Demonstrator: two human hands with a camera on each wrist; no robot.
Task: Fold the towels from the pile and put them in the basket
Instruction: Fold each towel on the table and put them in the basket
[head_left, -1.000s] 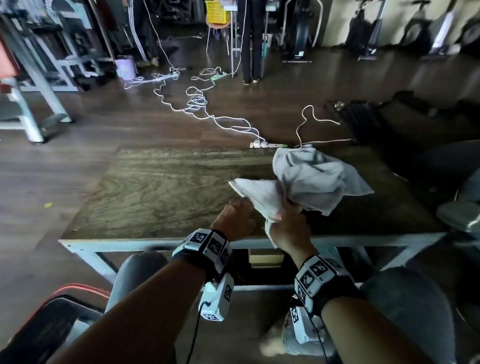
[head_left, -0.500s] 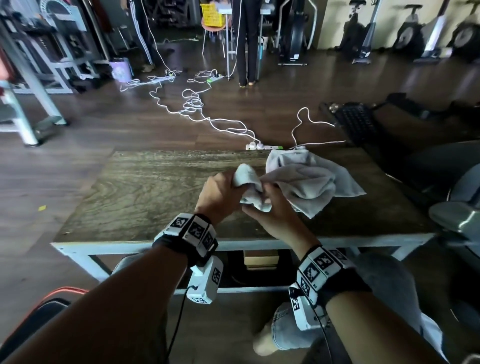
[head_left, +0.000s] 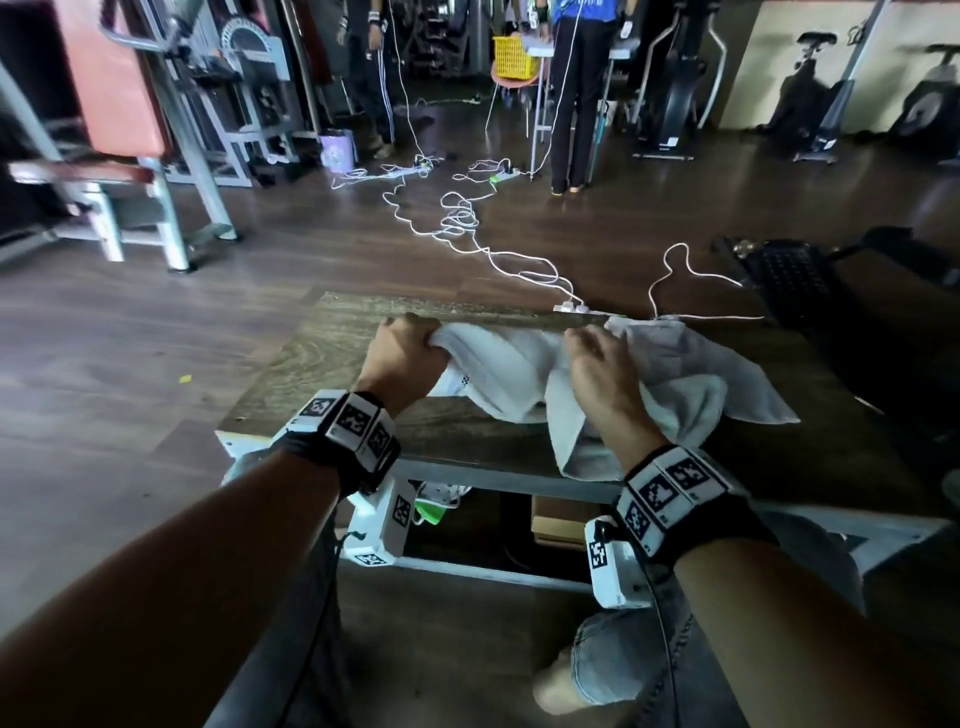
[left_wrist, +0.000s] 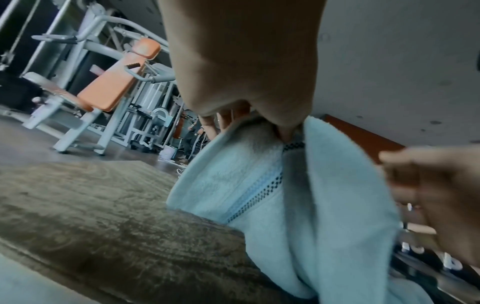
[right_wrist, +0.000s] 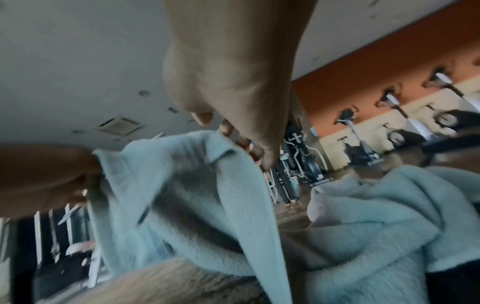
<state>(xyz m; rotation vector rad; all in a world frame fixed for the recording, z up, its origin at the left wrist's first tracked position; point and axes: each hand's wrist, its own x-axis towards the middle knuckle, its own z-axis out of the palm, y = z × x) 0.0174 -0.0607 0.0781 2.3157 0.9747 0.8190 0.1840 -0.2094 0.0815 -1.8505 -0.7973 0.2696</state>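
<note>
A pale towel (head_left: 511, 364) hangs stretched between my two hands above the wooden table (head_left: 317, 358). My left hand (head_left: 410, 348) grips its left corner in a fist; the left wrist view shows the fingers (left_wrist: 284, 131) pinching the hem of the towel (left_wrist: 259, 195) by a checked band. My right hand (head_left: 597, 364) pinches the top edge further right, with fingers (right_wrist: 233, 139) curled on the towel (right_wrist: 197, 205). The towel's lower part droops over the table's near edge. A crumpled towel pile (head_left: 706, 379) lies just right of my right hand, also seen as the pile (right_wrist: 376, 226).
White cables and a power strip (head_left: 571, 307) lie on the floor past the table's far edge. A dark keyboard (head_left: 789, 275) sits at the right. People stand at the back by a yellow basket (head_left: 514, 54). Gym machines (head_left: 130, 130) stand at the left.
My hands have moved apart and forward from a bunched grip near the table's middle. The left hand went left with a corner, and the towel now spreads between them.
</note>
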